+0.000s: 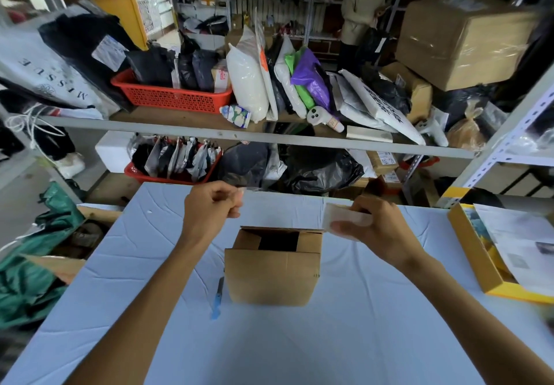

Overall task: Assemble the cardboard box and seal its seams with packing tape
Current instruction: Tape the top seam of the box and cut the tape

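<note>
A small brown cardboard box [272, 276] stands on the pale blue table [269, 345], its top flaps folded partly in with a dark gap showing. My right hand [380, 228] grips a roll of clear packing tape [344, 219] above the box's far right corner. My left hand [214, 207] is raised above and left of the box, its fingers pinching the tape's free end. A strip of clear tape seems to stretch between the hands, but it is hard to make out.
A blue utility knife [218, 299] lies on the table just left of the box. A yellow-edged tray with papers [491, 273] sits at the right. Metal shelves [257, 137] crowded with parcels and red baskets stand behind the table. Green bags lie at the left.
</note>
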`<state>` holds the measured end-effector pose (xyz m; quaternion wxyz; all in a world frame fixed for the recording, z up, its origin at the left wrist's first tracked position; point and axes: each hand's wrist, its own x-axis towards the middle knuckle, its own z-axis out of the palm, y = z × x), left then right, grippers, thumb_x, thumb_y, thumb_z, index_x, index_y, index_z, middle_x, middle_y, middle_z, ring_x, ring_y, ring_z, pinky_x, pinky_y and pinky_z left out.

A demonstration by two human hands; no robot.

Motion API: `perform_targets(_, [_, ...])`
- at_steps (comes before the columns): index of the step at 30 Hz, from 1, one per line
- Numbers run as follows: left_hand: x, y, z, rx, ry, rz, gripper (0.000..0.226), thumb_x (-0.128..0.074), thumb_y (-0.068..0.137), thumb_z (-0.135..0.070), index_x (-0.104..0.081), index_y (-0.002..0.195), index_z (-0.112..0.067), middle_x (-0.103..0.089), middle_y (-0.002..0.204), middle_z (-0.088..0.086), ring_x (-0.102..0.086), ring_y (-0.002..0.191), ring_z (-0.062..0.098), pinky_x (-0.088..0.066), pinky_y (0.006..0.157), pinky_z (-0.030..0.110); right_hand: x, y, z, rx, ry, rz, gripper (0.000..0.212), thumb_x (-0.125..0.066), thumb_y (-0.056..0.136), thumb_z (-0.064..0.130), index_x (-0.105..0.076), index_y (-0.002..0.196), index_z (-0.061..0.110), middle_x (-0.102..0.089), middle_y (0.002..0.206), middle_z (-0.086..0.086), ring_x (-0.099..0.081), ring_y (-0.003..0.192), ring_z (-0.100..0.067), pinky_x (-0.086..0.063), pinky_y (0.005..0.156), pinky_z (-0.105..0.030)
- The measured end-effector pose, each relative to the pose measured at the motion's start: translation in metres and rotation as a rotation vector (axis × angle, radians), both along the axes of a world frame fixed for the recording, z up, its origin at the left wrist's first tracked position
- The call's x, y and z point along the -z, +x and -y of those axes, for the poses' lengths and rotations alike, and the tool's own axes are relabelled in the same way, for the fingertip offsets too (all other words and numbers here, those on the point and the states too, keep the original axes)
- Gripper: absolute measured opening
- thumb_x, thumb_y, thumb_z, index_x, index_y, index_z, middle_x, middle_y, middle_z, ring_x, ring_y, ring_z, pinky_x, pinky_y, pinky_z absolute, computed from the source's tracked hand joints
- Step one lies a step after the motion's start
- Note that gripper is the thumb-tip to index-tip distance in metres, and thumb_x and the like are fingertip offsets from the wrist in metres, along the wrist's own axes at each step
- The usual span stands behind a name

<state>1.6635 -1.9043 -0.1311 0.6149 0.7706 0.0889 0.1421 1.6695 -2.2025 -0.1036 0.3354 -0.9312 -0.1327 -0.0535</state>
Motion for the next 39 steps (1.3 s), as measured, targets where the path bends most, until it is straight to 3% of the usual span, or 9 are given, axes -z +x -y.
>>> perform_targets(9, [0.002,-0.005,0.000,-0.044,0.039,-0.041,0.011,-0.071,0.084,-0.028,-0.069,0.084,-0.017,-0.070,0.060,0.002,-0.069,0.056,0.016,-0.060,0.058,0.028,-0.003,0.005,-0.002,0.010,-0.036,-0.079,0.040,-0.079,0.067,0.049,-0.055,0.065,0.017,-0.054,0.062,0.005,-0.047,0.058,-0.013,-0.033,0.049,-0.026])
perform_targets(13, [0.005,-0.006,0.000,-0.077,0.116,-0.045,0.018,-0.064,0.088,-0.033,-0.068,0.077,-0.019,-0.073,0.078,-0.003,-0.070,0.078,0.015,-0.060,0.070,0.036,-0.003,0.005,-0.003,0.001,-0.048,-0.097,0.042,-0.076,0.066,0.054,-0.053,0.062,0.019,-0.053,0.061,0.007,-0.046,0.056,-0.010,-0.031,0.048,-0.023])
perform_targets(17, [0.003,-0.006,0.003,-0.142,-0.060,-0.047,0.016,-0.065,0.088,-0.030,-0.067,0.073,-0.025,-0.074,0.092,-0.001,-0.067,0.094,0.016,-0.056,0.087,0.044,-0.004,0.003,-0.007,-0.013,-0.044,-0.095,0.047,-0.074,0.066,0.058,-0.054,0.063,0.015,-0.052,0.061,0.004,-0.045,0.056,-0.012,-0.032,0.050,-0.026])
perform_targets(19, [0.000,-0.005,0.001,-0.157,-0.062,-0.014,0.013,-0.068,0.086,-0.026,-0.069,0.073,-0.030,-0.072,0.099,0.003,-0.066,0.098,0.020,-0.053,0.092,0.043,-0.006,0.002,-0.005,-0.021,-0.048,-0.100,0.045,-0.076,0.066,0.055,-0.055,0.064,0.016,-0.050,0.059,0.007,-0.044,0.054,-0.008,-0.031,0.047,-0.019])
perform_targets(22, [-0.002,-0.007,-0.001,-0.109,-0.035,0.041,0.008,-0.071,0.084,-0.023,-0.073,0.077,-0.023,-0.074,0.083,0.002,-0.069,0.080,0.017,-0.059,0.079,0.035,-0.009,0.000,0.000,-0.037,-0.051,-0.114,0.037,-0.079,0.066,0.050,-0.058,0.066,0.019,-0.054,0.061,0.008,-0.050,0.058,-0.005,-0.034,0.047,-0.016])
perform_targets(26, [0.001,-0.012,-0.001,0.018,0.059,0.081,0.008,-0.073,0.081,-0.016,-0.074,0.080,-0.024,-0.073,0.074,0.000,-0.069,0.065,0.012,-0.057,0.058,0.019,-0.010,-0.001,0.008,-0.022,-0.042,-0.119,0.035,-0.078,0.064,0.052,-0.061,0.065,0.021,-0.060,0.066,0.002,-0.057,0.066,-0.017,-0.039,0.053,-0.029])
perform_targets(30, [0.006,-0.017,-0.004,0.071,0.087,0.040,0.011,-0.077,0.077,-0.014,-0.076,0.088,-0.013,-0.072,0.067,0.001,-0.069,0.061,0.015,-0.058,0.059,0.023,-0.010,-0.004,0.014,-0.032,-0.042,-0.124,0.033,-0.079,0.065,0.050,-0.063,0.063,0.022,-0.061,0.065,0.000,-0.057,0.065,-0.017,-0.039,0.054,-0.029])
perform_targets(36, [0.012,-0.022,-0.005,0.002,0.079,0.036,0.009,-0.074,0.080,-0.019,-0.072,0.075,-0.026,-0.073,0.070,-0.003,-0.069,0.067,0.015,-0.058,0.059,0.022,-0.012,-0.008,0.008,0.007,-0.097,-0.122,0.032,-0.077,0.065,0.054,-0.067,0.074,0.024,-0.063,0.072,0.003,-0.058,0.072,-0.018,-0.046,0.062,-0.040])
perform_targets(39, [0.017,-0.027,-0.002,-0.035,0.079,0.040,0.009,-0.073,0.081,-0.016,-0.072,0.075,-0.023,-0.073,0.072,0.000,-0.070,0.069,0.020,-0.058,0.062,0.027,-0.006,-0.011,0.000,0.083,-0.226,-0.052,0.040,-0.074,0.068,0.059,-0.066,0.084,0.023,-0.061,0.076,0.005,-0.054,0.075,-0.019,-0.037,0.066,-0.033])
